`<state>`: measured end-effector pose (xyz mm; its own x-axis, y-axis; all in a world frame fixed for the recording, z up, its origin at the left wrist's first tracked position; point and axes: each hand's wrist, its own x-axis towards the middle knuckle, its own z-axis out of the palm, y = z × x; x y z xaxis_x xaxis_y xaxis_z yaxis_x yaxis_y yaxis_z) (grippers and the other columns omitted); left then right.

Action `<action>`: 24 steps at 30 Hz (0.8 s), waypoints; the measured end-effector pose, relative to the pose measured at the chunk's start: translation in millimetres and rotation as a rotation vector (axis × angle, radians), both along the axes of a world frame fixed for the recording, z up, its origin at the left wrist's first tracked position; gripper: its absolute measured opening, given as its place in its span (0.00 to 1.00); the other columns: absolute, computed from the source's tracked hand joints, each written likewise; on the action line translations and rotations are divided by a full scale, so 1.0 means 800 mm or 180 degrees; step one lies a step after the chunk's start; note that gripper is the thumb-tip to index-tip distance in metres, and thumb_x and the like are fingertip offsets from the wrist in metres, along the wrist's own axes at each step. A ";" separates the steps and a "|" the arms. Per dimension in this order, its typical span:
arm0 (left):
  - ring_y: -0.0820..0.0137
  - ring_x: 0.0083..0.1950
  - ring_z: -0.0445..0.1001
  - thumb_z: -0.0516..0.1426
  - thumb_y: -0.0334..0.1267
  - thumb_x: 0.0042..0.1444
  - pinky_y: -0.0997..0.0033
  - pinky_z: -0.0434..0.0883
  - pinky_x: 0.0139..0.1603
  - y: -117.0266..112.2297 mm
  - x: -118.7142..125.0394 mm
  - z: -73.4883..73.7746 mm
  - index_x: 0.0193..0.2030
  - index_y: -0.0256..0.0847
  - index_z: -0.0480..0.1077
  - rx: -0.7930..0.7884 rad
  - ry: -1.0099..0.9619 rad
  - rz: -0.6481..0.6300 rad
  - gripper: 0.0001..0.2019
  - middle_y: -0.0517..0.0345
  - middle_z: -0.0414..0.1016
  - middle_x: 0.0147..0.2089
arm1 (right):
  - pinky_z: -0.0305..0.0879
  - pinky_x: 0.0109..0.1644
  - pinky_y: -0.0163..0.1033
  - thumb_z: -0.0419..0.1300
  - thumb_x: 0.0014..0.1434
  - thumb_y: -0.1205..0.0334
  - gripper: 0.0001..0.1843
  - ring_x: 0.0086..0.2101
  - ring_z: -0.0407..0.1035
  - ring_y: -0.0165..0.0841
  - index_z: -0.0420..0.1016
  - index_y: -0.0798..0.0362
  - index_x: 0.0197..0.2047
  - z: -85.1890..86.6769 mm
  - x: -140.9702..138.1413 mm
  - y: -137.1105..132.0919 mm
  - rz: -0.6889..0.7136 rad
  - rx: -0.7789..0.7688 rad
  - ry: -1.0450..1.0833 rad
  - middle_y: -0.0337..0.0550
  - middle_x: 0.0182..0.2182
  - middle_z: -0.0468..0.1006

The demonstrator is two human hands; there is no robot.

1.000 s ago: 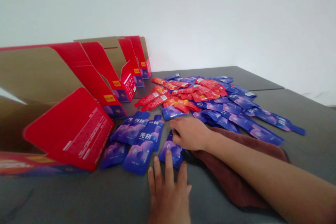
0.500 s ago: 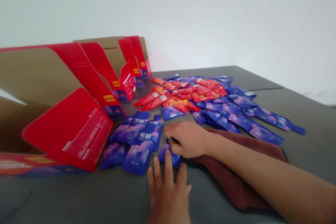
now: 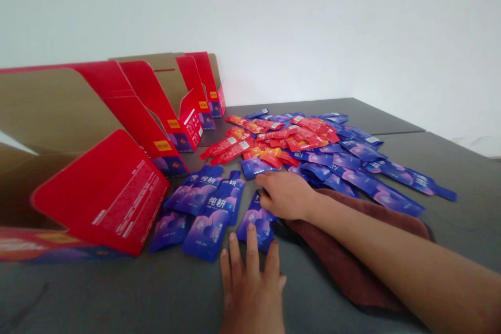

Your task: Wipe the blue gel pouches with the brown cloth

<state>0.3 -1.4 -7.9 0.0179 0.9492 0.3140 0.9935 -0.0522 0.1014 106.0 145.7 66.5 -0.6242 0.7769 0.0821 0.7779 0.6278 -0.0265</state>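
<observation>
Blue foil sachet (image 3: pixel 257 224) lies on the grey surface (image 3: pixel 97 292), its long axis running away from the person, its narrow far end under the curled fingers of the right hand's grip (image 3: pixel 284 195) — whether they pinch it, the view cannot tell. The left hand (image 3: pixel 250 292) rests spread, fingertips just at the sachet's near end, so the right is nearer its top. A brown towel (image 3: pixel 340 271) lies beneath the right forearm (image 3: pixel 391 255).
</observation>
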 end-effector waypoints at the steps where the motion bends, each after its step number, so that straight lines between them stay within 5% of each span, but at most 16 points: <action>1: 0.38 0.63 0.64 0.58 0.26 0.48 0.35 0.66 0.58 0.000 0.000 0.001 0.48 0.50 0.77 0.0002 -0.0006 0.0006 0.21 0.47 0.69 0.63 | 0.56 0.30 0.37 0.50 0.58 0.59 0.12 0.33 0.72 0.38 0.71 0.52 0.41 0.000 0.001 0.002 -0.0036 -0.0003 -0.0023 0.46 0.36 0.79; 14: 0.39 0.62 0.65 0.56 0.29 0.52 0.33 0.68 0.56 0.001 -0.017 -0.015 0.50 0.50 0.76 -0.0003 0.0173 -0.0282 0.19 0.47 0.70 0.62 | 0.58 0.34 0.36 0.54 0.55 0.59 0.09 0.34 0.70 0.33 0.70 0.53 0.38 0.010 -0.005 -0.025 0.1234 -0.0329 0.0331 0.43 0.36 0.77; 24: 0.39 0.64 0.63 0.58 0.31 0.51 0.34 0.65 0.58 0.000 -0.002 -0.005 0.49 0.50 0.76 -0.0015 0.0003 -0.0024 0.18 0.49 0.67 0.64 | 0.59 0.34 0.38 0.49 0.59 0.58 0.14 0.34 0.72 0.38 0.71 0.52 0.44 0.004 0.001 -0.002 0.0069 -0.0074 -0.0105 0.48 0.38 0.78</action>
